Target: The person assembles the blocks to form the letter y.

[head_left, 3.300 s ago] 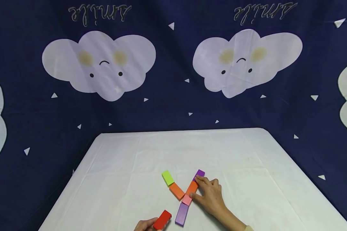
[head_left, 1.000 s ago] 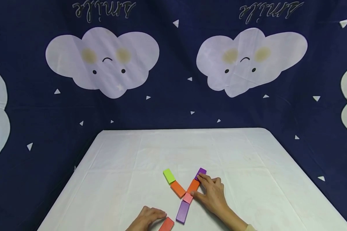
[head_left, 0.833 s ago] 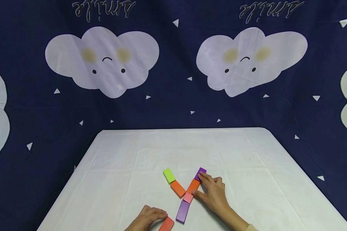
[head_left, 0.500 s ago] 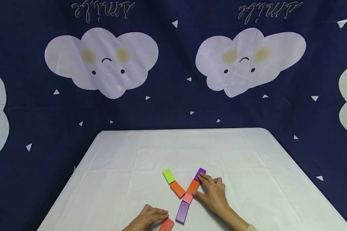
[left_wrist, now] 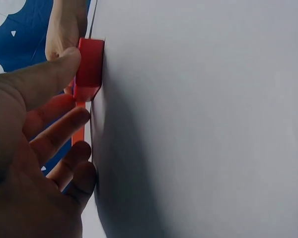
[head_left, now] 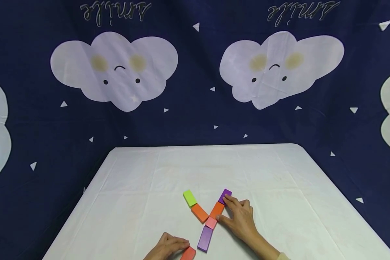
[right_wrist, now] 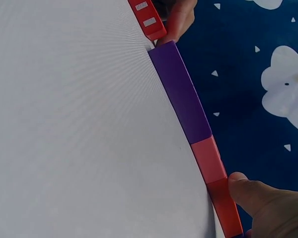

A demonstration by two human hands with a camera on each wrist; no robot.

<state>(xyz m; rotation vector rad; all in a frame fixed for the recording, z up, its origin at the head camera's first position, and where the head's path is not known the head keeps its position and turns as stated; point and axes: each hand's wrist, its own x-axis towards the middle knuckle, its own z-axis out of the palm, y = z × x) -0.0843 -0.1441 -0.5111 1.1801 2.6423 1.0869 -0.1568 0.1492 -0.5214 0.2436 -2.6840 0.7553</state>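
My left hand (head_left: 167,246) pinches a red block (left_wrist: 91,63) by its end at the near edge of the head view. In the left wrist view the thumb lies on the block's side, and the other fingers are bent below it. My right hand (head_left: 240,218) rests over the right arm of a Y-shaped row of blocks. Its fingertips touch the dark purple block (head_left: 226,193), and its thumb is at the side of an orange block (head_left: 217,209). Below these lie a pink block (head_left: 211,222) and a light purple block (head_left: 205,239), whose near end is close to the red one.
The row's left arm is a second orange block (head_left: 199,213) and a lime green block (head_left: 190,198). All lie on a white-covered table (head_left: 279,173). A dark blue cloth (head_left: 195,65) with printed clouds hangs behind the far edge.
Since the earliest frame the red block has come down toward the near edge and turned a paler face up. My left hand has moved onto its far left side. My right hand has barely moved.
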